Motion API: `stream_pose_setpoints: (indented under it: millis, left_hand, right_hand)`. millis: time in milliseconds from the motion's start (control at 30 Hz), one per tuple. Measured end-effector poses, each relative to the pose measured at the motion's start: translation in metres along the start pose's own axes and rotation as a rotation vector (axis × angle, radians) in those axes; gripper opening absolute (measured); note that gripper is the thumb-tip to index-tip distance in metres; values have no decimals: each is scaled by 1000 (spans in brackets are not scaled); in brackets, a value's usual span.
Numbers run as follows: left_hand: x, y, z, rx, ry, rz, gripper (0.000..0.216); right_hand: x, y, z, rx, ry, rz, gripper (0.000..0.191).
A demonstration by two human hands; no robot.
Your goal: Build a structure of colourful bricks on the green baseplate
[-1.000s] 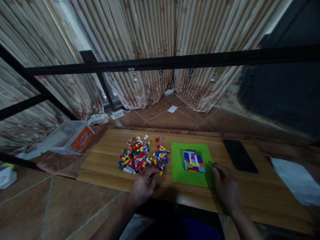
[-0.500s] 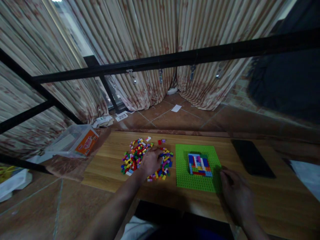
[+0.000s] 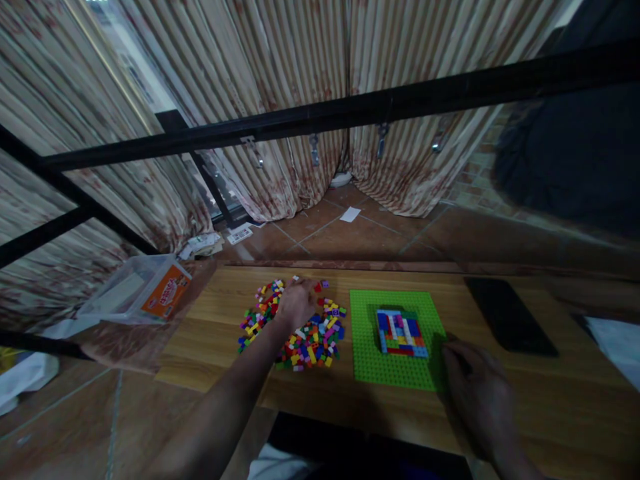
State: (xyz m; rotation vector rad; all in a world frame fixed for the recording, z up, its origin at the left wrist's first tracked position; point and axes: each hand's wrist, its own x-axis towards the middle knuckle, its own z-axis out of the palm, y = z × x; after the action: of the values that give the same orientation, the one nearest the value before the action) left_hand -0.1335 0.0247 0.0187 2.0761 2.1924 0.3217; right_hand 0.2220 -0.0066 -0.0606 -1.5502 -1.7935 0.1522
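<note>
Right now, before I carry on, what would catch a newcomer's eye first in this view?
Probably the bright green studded square baseplate, right of centre on the wood-grain tabletop, with a flat multicoloured brick build on it. Next, the loose heap of small multicoloured plastic bricks to its left, with the left hand over its far part. The right hand is by the baseplate's right edge.

It looks like a room in a home: striped, flower-patterned curtains (image 3: 300,60) hang to a brown tiled floor (image 3: 320,233), a wooden table (image 3: 200,333) bears colourful toy bricks (image 3: 313,347), and a clear plastic tub (image 3: 137,293) stands near the curtains
</note>
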Motion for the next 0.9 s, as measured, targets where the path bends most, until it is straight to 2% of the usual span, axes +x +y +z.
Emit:
stream_pose_setpoints:
  millis: [200, 400, 500, 633, 767, 900]
  left_hand:
    - [31, 0, 12, 15, -27, 6, 33]
    - [16, 6, 5, -8, -3, 26, 27]
    - [-1, 30, 1, -205, 77, 134, 29]
    - [-12, 75, 1, -461, -14, 356, 27]
    - [-7, 106, 5, -580, -32, 408, 24]
    - [-4, 116, 10, -597, -58, 409, 32]
  right_hand:
    - [1, 0, 2, 28, -3, 22, 39]
    - [2, -5, 1, 66, 3, 47, 30]
    - [3, -9, 0, 67, 2, 50, 28]
    - [4, -11, -1, 74, -3, 58, 25]
    - [4, -13, 0, 93, 8, 63, 24]
    - [4, -14, 0, 115, 12, 69, 23]
